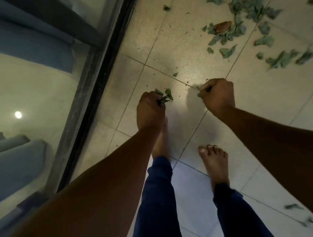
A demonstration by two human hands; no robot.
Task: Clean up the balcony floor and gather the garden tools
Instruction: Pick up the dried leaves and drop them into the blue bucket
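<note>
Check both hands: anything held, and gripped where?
Left hand grips a bunch of green leaf scraps by their lower ends; tips stick out above the fist. Right hand is fisted on small leaf bits, mostly hidden.

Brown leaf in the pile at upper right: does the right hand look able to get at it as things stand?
Probably, but not freely. Bare tile lies between the right hand and the brown leaf, with nothing in the way, yet its fingers are already curled around green leaf bits.
</note>
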